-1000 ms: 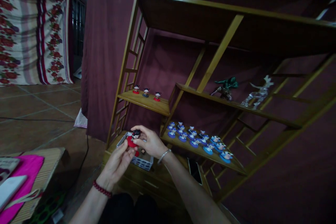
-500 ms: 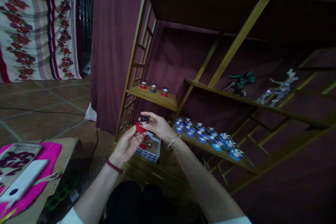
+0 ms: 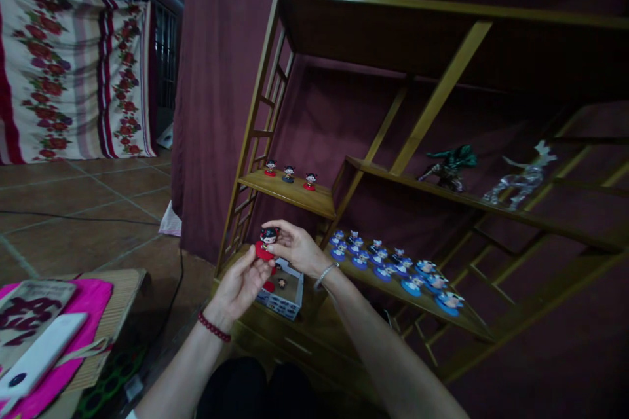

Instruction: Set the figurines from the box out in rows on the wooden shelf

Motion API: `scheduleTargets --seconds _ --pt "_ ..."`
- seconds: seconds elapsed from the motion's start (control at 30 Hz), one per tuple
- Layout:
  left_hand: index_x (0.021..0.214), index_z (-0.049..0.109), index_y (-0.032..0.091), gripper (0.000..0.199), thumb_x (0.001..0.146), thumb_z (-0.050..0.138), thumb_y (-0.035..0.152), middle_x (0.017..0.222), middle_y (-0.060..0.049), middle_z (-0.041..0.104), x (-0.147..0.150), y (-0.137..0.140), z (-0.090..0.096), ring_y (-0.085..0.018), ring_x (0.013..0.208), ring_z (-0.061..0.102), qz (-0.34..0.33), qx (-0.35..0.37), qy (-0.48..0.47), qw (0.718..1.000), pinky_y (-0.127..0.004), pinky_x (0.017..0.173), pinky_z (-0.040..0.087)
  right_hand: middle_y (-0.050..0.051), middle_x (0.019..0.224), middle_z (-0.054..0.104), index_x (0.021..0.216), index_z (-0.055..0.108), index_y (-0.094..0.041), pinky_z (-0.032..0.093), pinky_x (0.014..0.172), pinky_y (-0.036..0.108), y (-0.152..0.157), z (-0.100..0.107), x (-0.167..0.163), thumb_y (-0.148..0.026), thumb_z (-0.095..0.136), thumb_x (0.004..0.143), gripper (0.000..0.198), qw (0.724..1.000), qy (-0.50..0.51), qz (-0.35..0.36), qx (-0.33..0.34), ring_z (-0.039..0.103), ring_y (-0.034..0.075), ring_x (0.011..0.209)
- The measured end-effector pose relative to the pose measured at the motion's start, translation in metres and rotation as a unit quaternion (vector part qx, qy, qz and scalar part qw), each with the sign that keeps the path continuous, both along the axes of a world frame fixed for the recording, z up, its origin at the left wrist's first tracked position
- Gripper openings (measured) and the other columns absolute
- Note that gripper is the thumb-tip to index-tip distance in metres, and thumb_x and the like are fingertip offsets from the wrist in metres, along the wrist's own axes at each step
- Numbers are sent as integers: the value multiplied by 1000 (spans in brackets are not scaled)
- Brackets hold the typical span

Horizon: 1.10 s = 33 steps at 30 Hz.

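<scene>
Between my two hands is a small figurine [image 3: 268,236] with black hair and a round red base. My left hand [image 3: 242,285] pinches the base from below and the left. From the right, my right hand [image 3: 296,249] grips the figurine's body, fingers curled behind its head. Just below and behind the hands sits a patterned open box [image 3: 281,304] with small figurines and red bases inside, partly covered by my left hand. Three similar figurines [image 3: 289,174] stand in a row on the small upper shelf [image 3: 287,192], two on red bases and one on blue.
Several blue-based figurines [image 3: 383,271] fill the lower right shelf. A green statuette [image 3: 449,167] and a clear deer figure [image 3: 523,177] stand on the shelf above. At left, a white device [image 3: 42,353] lies on a pink mat [image 3: 93,301]. A black cable [image 3: 177,281] runs along the floor.
The view has tilted up a little, so the shelves appear lower. The figurine is turned slightly more upright in my hands, and both hands still hold it.
</scene>
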<state>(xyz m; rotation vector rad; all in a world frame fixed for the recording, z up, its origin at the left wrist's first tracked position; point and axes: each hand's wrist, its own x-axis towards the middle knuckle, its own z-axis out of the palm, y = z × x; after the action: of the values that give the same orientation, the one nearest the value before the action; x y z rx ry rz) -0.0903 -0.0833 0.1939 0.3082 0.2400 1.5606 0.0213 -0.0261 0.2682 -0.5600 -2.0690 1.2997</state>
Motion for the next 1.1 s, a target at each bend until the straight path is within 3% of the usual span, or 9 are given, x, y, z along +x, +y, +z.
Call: scheduleTargets --seconds 0.57,0.77,0.9,1.0,1.1 --pt "83 61 8 19 83 42 9 74 -8 64 10 -1 -2 -12 62 61 6 -6 17 1000 -22 61 52 -1 81 57 104 53 -20 43 60 20 -11 -3 10 -23 61 69 36 997 -32 -34 58 53 8 64" --pt "84 61 8 20 84 42 12 72 -8 64 7 4 10 -13 64 62 -10 2 16 1000 -23 61 53 0 89 57 115 46 -22 44 67 24 -5 5 10 -22 63 68 50 996 -1 -38 77 53 9 70" --pt "80 61 8 19 83 43 13 69 -8 63 3 11 16 -13 64 62 -12 12 26 1000 -24 62 53 1 91 60 106 51 -20 40 83 30 1 9 10 -25 65 66 43 997 31 -39 66 55 12 85" --pt "79 61 8 18 83 44 14 68 -8 63 2 15 20 -13 62 61 -20 26 42 999 -23 60 52 1 89 61 92 57 -17 41 83 31 5 6 10 -30 67 64 33 998 37 -29 43 55 13 84" --pt "81 61 8 19 83 44 14 68 -8 63 2 18 26 -12 61 60 -22 30 51 998 -22 58 51 1 88 61 91 57 -17 43 79 30 9 3 9 -35 69 61 37 998 53 -26 -9 56 13 82"
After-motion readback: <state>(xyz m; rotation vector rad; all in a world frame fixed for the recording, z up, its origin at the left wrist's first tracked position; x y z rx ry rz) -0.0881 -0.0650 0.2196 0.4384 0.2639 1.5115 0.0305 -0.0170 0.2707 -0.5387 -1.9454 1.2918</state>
